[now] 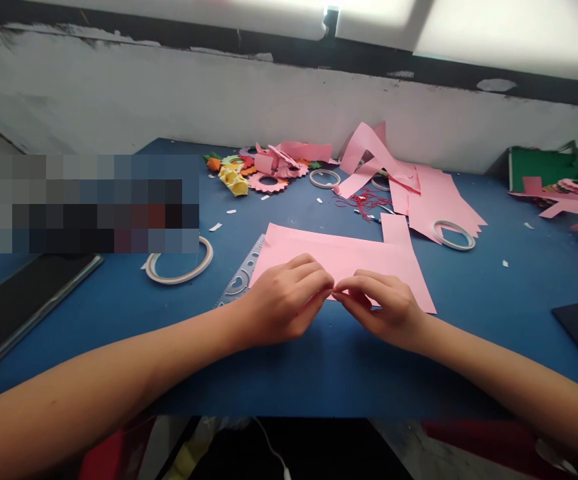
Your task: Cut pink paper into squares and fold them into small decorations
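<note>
A sheet of pink paper (329, 252) lies on the blue table, its near edge under my hands. My left hand (291, 297) is closed in a pinch above that edge. Facing it, my right hand (386, 303) pinches too, and the fingertips of both hands meet. Whatever is between the fingertips is too small or hidden to make out. A clear plastic ruler (241, 277) with cut-out shapes pokes out from under the sheet's left side. At the sheet's far right corner lies a narrow pink paper strip (395, 229).
Rolls of white tape (179, 279) lie left, another tape roll (453, 247) right. Behind are pink sheets (439, 200), red threads (366, 202) and folded paper pieces (269, 181). A dark tablet-like object (29, 300) is at left, a green board (536, 172) far right.
</note>
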The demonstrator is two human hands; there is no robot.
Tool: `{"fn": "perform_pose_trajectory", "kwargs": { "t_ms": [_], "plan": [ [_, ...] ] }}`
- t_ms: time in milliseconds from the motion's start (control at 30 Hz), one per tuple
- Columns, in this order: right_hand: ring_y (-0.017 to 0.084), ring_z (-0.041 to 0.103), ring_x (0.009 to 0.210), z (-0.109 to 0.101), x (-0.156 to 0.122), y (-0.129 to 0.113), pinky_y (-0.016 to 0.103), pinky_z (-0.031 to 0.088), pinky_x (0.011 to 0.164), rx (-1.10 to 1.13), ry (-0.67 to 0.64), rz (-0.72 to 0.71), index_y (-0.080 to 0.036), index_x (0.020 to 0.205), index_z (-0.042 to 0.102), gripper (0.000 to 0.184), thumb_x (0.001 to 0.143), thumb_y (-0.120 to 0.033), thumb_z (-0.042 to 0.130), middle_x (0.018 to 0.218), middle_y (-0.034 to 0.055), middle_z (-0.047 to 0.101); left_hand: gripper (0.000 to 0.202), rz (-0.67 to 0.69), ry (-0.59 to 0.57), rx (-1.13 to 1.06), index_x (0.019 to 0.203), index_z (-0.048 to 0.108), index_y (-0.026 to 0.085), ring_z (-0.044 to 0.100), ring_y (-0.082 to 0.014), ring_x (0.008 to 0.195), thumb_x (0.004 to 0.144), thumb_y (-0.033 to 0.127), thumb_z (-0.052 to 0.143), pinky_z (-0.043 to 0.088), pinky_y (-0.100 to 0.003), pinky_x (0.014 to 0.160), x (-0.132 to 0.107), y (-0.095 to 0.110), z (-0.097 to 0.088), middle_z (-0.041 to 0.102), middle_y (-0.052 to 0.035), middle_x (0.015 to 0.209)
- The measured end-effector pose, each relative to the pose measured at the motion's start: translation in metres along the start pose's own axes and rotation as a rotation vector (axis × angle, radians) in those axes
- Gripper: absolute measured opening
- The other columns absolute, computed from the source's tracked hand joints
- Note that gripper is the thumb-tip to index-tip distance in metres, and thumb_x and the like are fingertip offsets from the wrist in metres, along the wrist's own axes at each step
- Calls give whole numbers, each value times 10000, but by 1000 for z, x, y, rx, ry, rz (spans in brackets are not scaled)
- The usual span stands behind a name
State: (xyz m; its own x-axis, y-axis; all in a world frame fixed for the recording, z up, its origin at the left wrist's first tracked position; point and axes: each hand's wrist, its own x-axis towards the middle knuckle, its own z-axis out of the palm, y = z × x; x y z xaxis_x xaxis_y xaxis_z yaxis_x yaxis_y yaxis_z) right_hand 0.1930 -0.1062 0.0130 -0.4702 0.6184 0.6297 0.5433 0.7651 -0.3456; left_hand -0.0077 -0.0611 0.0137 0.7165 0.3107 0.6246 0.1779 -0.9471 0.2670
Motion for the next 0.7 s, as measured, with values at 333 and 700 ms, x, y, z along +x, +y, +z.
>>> {"fn": "perform_pose_trajectory", "kwargs": {
  "t_ms": [333, 700],
  "plan": [
    [69, 401, 550, 1, -4, 2, 201, 349, 507, -43, -5, -7, -156, 947, 571, 97, 892, -84, 535, 668, -23, 504, 93, -156, -5, -194, 887, 545, 142, 550, -158, 798, 907, 99, 464, 485, -280, 716, 0, 3, 3, 619, -63, 832],
    [109, 462, 541, -8, -7, 9, 253, 378, 506, -505, -35, -448, -80, 1019, 562, 129, 899, -100, 517, 593, -18, 518, 135, -650, -133, -598, 792, 559, 162, 484, -87, 595, 898, 209, 491, 409, -214, 552, 6, 16, -4, 584, 20, 720]
  ]
}}
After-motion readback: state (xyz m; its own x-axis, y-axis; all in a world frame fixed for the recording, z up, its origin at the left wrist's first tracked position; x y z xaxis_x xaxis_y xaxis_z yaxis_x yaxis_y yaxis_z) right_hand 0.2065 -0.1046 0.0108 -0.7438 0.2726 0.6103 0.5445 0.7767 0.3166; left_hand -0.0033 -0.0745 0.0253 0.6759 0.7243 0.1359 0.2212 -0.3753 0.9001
